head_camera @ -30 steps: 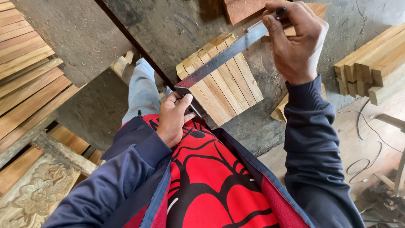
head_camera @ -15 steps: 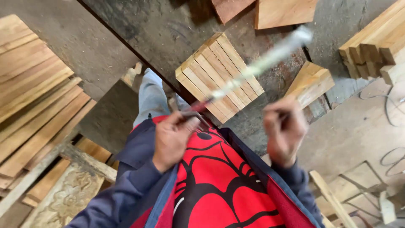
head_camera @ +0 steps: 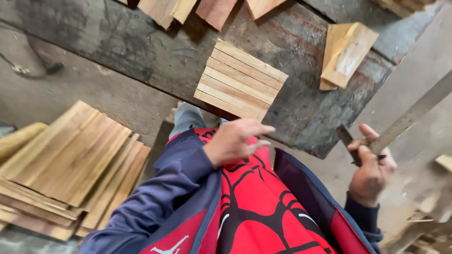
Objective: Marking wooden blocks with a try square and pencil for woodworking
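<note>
My right hand grips a long metal ruler by its lower end, off the right edge of the dark workbench. The ruler slants up to the right. A dark pencil-like stick sits in the same hand. My left hand hovers with loose fingers over my red and blue jacket, just below the bench edge, holding nothing. Closest to it on the bench lies a row of several light wooden slats pushed together side by side.
A folded pale wooden piece lies at the bench's right. More wood offcuts sit along the far edge. A stack of thin planks rests on the floor at left. Scrap wood litters the floor at right.
The ruler has come off the slats and swung to the right in my right hand. My left hand has let go of its end and now hangs free.
</note>
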